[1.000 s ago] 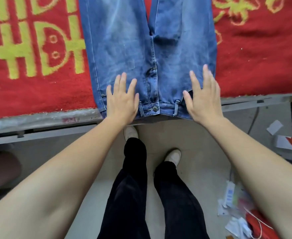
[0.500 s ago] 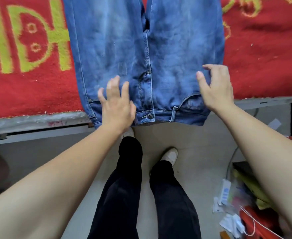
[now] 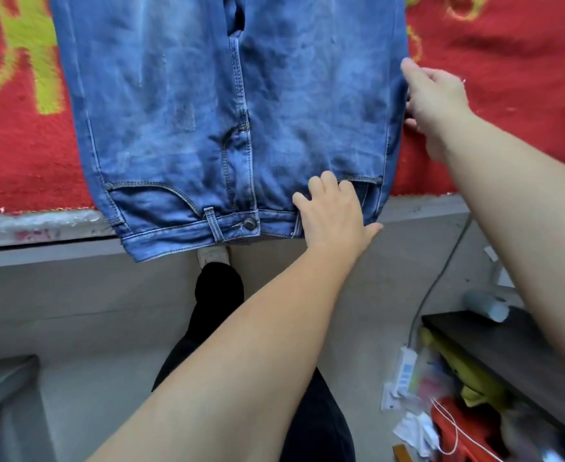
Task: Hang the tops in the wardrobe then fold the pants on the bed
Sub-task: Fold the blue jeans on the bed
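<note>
The jeans [image 3: 208, 111] lie flat on the bed's red blanket [image 3: 507, 95], with the waist overhanging the edge. Of the hands, the left hand [image 3: 334, 215] curls into the waistband right of the waist button [image 3: 249, 223]. The right hand [image 3: 437, 101], farther right, pinches the side seam (probably to fold that half across).

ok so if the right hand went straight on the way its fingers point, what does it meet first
The jeans: the right hand points up and left, its fingers at the denim's outer edge, over the red blanket. Whether they touch is unclear.
</note>
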